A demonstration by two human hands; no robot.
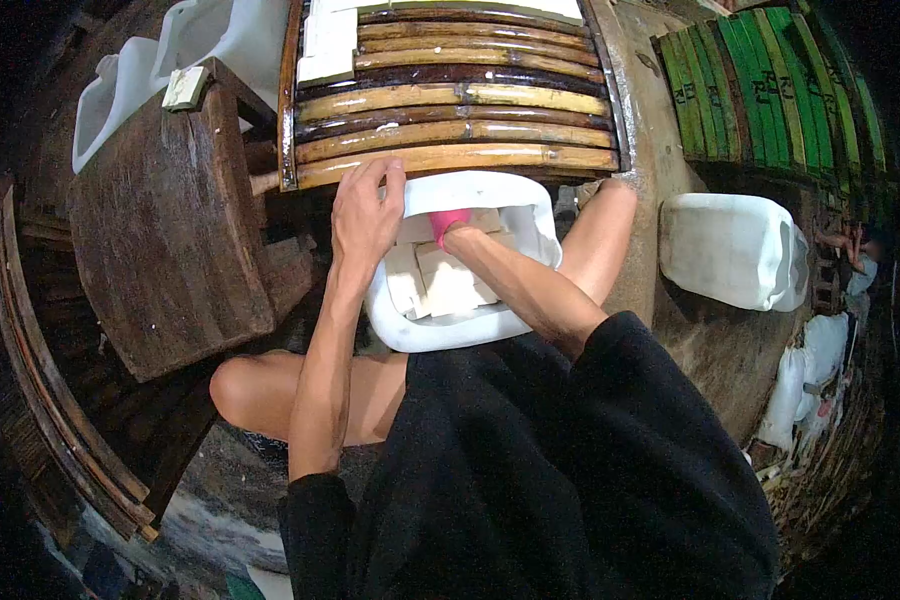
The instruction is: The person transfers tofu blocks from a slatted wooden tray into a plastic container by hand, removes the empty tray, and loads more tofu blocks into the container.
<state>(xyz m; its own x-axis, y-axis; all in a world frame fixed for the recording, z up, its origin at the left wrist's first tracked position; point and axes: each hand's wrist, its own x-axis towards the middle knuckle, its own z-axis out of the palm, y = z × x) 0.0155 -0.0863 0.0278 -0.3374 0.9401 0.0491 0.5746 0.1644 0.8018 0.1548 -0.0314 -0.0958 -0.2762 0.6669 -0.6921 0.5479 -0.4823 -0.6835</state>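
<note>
A white plastic tub (440, 338), an open container with a rounded rim, sits between my bent legs. Pale rectangular blocks (455, 285) lie inside it. My left hand (368, 208) is at the far left corner of the tub, fingers bent over its rim beside the front edge of a bamboo slat rack (460, 155). My right arm reaches into the tub, and something pink covers my right hand (450, 222) near the wrist. The fingers of that hand are hidden, so whatever they touch cannot be seen. More pale blocks (327, 45) lie at the rack's far left.
Left of me stands a dark wooden table (165, 220) with a small pale block (185, 88) on its corner. White containers (205, 40) are behind it. To the right are another white container (727, 250) and green slatted panels (760, 90). Another person's hand (848, 245) shows far right.
</note>
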